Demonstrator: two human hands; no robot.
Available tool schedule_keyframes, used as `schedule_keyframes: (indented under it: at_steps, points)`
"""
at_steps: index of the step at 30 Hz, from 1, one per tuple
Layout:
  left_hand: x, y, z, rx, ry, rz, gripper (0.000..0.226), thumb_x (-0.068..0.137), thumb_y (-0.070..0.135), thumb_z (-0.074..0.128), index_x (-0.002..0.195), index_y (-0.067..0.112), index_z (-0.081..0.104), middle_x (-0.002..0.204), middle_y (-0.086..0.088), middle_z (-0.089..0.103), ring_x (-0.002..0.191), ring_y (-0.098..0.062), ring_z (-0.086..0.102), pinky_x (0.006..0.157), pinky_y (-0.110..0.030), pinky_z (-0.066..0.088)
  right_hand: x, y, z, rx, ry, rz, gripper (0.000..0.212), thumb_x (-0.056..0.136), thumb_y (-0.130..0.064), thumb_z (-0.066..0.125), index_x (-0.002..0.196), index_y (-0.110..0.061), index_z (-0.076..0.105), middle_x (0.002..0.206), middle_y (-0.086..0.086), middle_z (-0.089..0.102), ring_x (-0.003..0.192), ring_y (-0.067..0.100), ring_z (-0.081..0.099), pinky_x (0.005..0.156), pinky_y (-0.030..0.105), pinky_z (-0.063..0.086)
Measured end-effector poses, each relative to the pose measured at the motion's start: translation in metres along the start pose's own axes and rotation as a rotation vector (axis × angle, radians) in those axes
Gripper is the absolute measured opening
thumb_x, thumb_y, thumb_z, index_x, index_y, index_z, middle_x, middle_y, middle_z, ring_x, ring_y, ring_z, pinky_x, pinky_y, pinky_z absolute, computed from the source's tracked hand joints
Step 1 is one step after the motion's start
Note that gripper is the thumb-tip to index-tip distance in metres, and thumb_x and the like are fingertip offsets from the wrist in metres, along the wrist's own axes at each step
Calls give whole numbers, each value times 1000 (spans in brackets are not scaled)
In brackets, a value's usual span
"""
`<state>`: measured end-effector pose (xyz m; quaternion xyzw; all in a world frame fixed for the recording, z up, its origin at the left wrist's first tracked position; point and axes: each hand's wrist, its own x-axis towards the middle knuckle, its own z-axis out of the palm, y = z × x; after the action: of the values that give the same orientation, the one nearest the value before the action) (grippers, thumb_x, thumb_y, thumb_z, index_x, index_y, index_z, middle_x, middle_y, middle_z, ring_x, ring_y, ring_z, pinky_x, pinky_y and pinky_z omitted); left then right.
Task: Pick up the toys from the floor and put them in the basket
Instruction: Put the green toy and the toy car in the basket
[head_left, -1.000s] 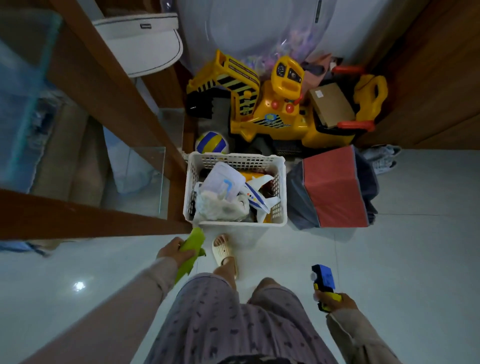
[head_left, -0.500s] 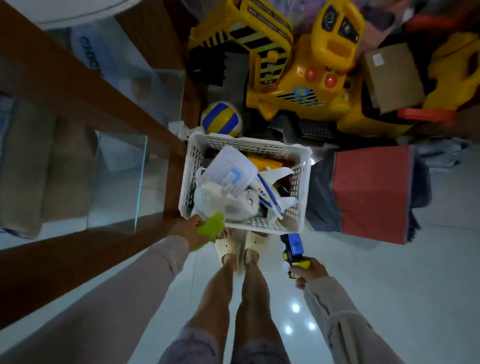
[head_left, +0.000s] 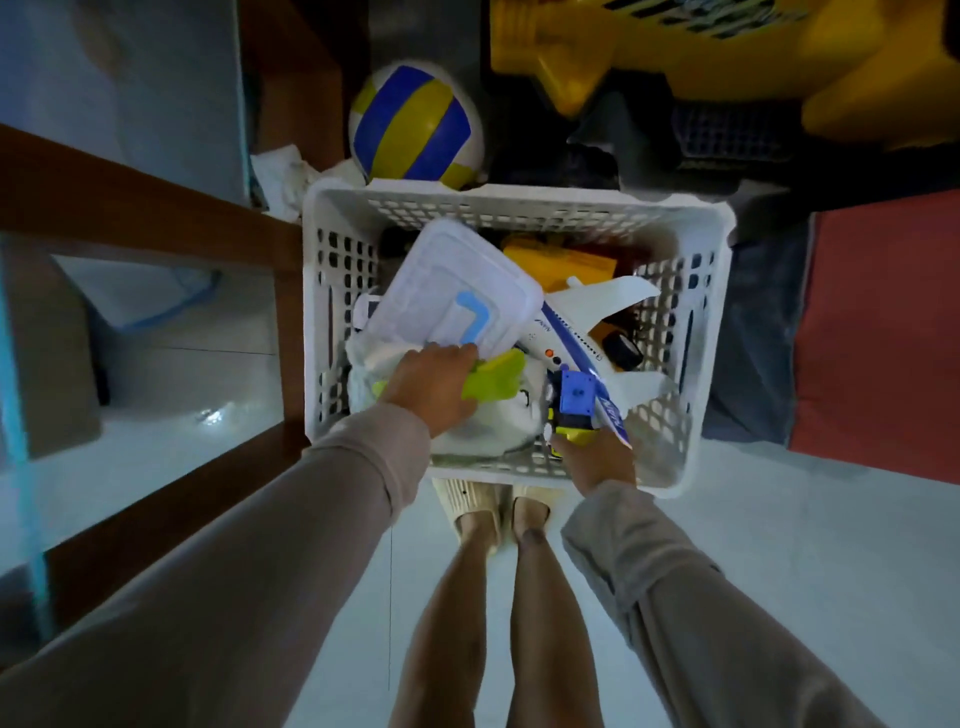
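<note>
A white perforated basket (head_left: 691, 291) stands on the floor in front of my feet, filled with toys. My left hand (head_left: 428, 392) is inside it at the near left, shut on a lime-green toy (head_left: 493, 376) that rests on a white soft item. My right hand (head_left: 597, 457) reaches over the near rim and grips a blue and yellow toy vehicle (head_left: 574, 410) held above the contents. A clear plastic box lid (head_left: 457, 291) and a white toy airplane (head_left: 582, 332) lie in the basket.
A blue, yellow and white ball (head_left: 413, 127) sits behind the basket. A big yellow ride-on excavator (head_left: 701, 57) fills the back right. A red and dark fabric bin (head_left: 878, 338) stands right of the basket. A wooden frame with glass (head_left: 156, 208) runs along the left.
Both hands have moved forward from in front of the basket to inside it, carrying the green toy and the blue and yellow vehicle. The view has closed in on the basket.
</note>
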<state>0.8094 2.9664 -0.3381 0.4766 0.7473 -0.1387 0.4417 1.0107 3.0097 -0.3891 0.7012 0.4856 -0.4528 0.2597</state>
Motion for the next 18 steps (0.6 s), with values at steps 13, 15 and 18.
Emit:
schedule_keyframes:
  at_steps: [13,15,18]
  points:
    - [26,-18,12,203,-70,148,51,88,34,50,133,12,41,127,-11,55,118,-30,50,96,-41,40,15,20,5,-400,-91,45,52,81,-42,57,125,-13,53,127,10,59,121,29,52,101,38,38]
    - [29,-14,7,205,-54,156,51,88,34,51,133,12,41,126,-11,55,117,-31,51,95,-41,40,13,17,-6,-306,-145,34,40,83,-35,57,116,-12,59,120,12,61,114,30,55,96,33,41]
    - [43,-2,0,215,12,172,49,88,30,53,132,11,42,125,-13,56,115,-32,51,93,-41,40,12,14,-19,-178,-183,-7,27,85,-27,55,101,-8,64,109,14,64,106,29,58,92,31,43]
